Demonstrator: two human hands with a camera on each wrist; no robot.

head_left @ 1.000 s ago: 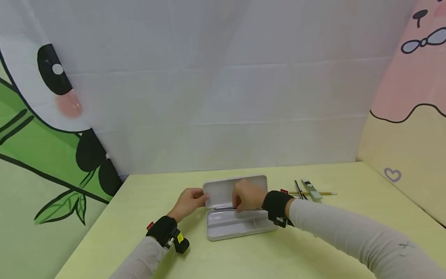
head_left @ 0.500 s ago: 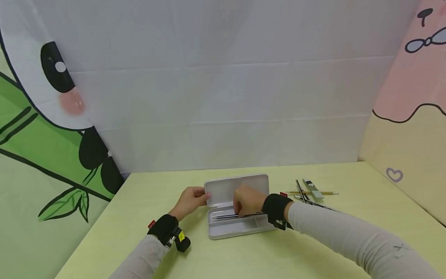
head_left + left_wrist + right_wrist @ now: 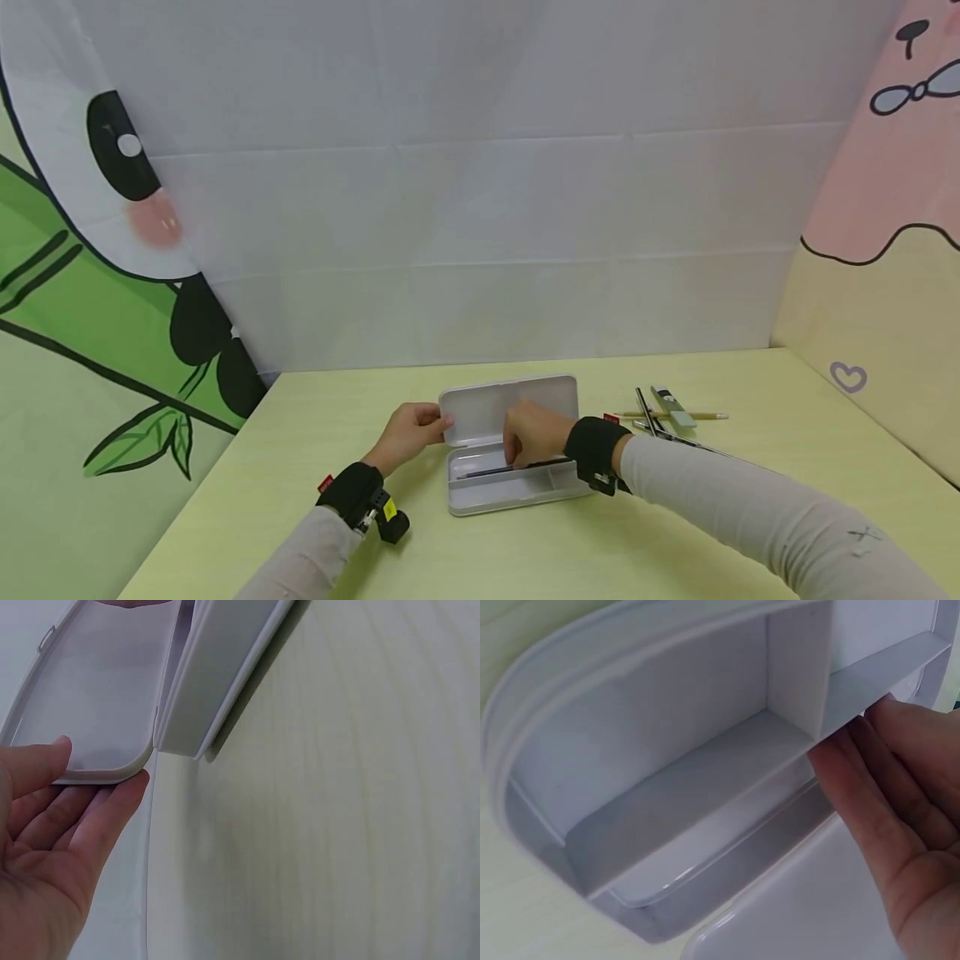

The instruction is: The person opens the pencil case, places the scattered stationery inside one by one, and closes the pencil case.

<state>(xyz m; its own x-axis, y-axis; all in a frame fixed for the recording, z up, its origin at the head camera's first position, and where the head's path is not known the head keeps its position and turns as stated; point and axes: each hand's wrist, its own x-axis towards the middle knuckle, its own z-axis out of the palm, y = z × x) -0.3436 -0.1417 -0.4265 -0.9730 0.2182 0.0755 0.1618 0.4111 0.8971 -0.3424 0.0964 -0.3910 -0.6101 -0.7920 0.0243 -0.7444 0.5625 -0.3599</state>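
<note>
A white pencil case [image 3: 491, 500] lies open on the table, its lid [image 3: 476, 412] tipped up at the back and its tray divided into compartments. My left hand [image 3: 406, 437] pinches the lid's left edge; in the left wrist view the thumb is on the inner face and the fingers lie behind. My right hand [image 3: 534, 433] reaches into the tray's long back compartment, fingers bent down over a dark pencil [image 3: 480, 473]. It appears to pinch the pencil, though the fingertips are hidden. In the right wrist view, a divider [image 3: 697, 802] covers the fingertips [image 3: 832, 761], and no pencil shows.
Right of the case, a loose group lies on the table [image 3: 480, 558]: a yellow pencil [image 3: 708, 416], several dark pencils [image 3: 645, 408] and a small grey-green box [image 3: 672, 407]. Part of it is behind the right forearm. A white backdrop [image 3: 480, 250] stands behind.
My right hand and the dark pencil have moved down, from the hinge side into the back compartment. The left hand keeps its hold on the lid. The view has shifted slightly.
</note>
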